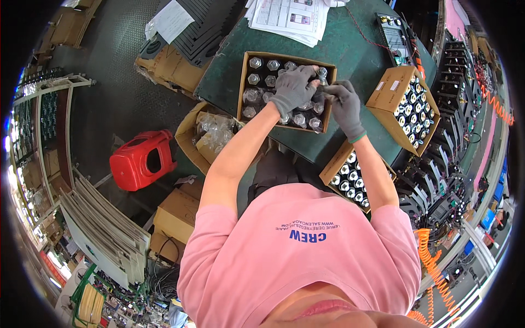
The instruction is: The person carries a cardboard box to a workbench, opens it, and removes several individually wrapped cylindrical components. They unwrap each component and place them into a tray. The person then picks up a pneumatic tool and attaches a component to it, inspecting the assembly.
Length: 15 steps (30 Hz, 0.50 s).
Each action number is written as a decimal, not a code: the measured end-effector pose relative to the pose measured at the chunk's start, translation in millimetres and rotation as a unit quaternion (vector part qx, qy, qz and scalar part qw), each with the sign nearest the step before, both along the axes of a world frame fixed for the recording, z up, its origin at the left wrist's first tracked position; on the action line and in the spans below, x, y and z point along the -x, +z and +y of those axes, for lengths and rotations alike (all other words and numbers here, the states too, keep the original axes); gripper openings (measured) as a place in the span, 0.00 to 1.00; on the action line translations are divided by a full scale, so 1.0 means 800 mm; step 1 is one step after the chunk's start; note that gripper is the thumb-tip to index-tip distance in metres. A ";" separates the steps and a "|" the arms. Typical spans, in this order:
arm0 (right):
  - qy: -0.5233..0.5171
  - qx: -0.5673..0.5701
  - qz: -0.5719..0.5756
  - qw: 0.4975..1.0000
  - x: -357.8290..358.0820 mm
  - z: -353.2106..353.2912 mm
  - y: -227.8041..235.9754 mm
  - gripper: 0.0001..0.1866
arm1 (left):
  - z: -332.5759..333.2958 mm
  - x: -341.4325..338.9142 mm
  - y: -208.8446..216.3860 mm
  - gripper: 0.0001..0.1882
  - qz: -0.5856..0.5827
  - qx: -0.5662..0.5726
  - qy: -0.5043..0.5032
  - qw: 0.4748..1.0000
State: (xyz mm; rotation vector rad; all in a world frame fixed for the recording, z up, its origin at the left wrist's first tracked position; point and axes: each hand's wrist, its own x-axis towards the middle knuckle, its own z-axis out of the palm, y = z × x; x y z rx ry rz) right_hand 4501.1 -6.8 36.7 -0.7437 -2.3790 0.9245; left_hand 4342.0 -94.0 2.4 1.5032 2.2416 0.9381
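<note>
Both my hands wear grey gloves and meet over the right part of an open cardboard box [241,90]. Inside the box stand several dark cylindrical parts with silver hexagonal tops [255,63], many of them under clear plastic. My left hand [295,87] reaches across the box, its fingers closed near its right side. Close by on the right, my right hand [345,106] has thumb and fingers pinched together at the box's right edge. What the fingertips hold is too small to make out. Beside them a hexagonal top [322,72] shows at the upper right corner.
The box rests on a green table [224,76] with papers [290,19] at the back. Two boxes of silver-topped parts stand to the right, one angled [385,93], one nearer [331,169]. A carton of clear plastic [191,131] and a red stool [128,164] are left.
</note>
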 end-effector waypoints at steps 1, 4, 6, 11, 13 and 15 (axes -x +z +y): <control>-0.006 0.001 0.026 1.000 0.000 -0.003 0.006 0.05 | -0.001 0.000 0.003 0.14 0.006 0.011 -0.017 1.000; -0.010 -0.022 0.042 0.999 0.005 0.000 0.022 0.05 | 0.005 0.009 0.004 0.16 -0.012 -0.015 -0.027 0.999; -0.027 -0.006 0.062 0.998 0.003 0.001 0.026 0.05 | -0.002 0.009 0.006 0.20 -0.043 -0.064 -0.044 0.996; 0.072 0.045 0.072 0.994 0.021 -0.004 0.061 0.07 | -0.025 0.001 0.057 0.27 -0.188 -0.135 -0.103 0.967; 0.082 0.101 0.075 0.989 0.033 -0.005 0.070 0.15 | -0.031 0.002 0.048 0.24 -0.211 -0.071 -0.074 0.972; 0.018 0.060 0.005 0.998 0.037 0.000 0.075 0.19 | -0.038 0.006 0.045 0.13 -0.254 -0.184 -0.021 0.949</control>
